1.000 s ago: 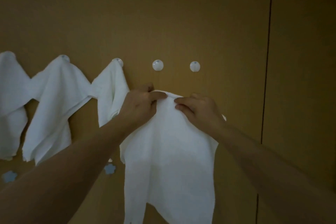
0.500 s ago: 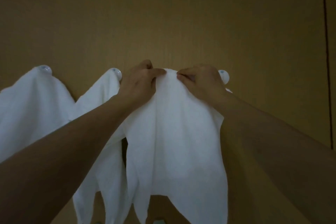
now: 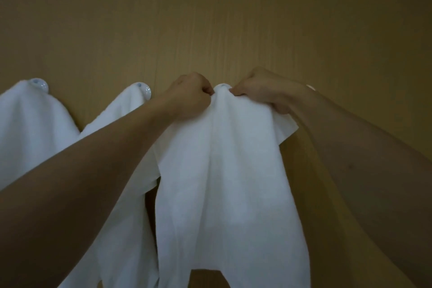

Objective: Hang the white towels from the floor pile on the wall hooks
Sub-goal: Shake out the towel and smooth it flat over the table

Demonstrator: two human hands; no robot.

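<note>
I have just lifted the soft white cotton towel (image 3: pixel 224 170) up to the round white wall hook (image 3: pixel 222 87), and its bunched top now sits over the knob, so this one is nearly hung. My left hand (image 3: pixel 189 96) and right hand (image 3: pixel 264 93) pinch the fabric either side of it. Two hung white towels (image 3: pixel 30 124) crowd my left; another white hook (image 3: pixel 311 87) peeks past my right wrist.

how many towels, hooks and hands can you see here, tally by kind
white towels: 3 – left, middle, held
wall hooks: 4 – (barely visible)
hands: 2 – left hand, right hand
total: 9
</note>
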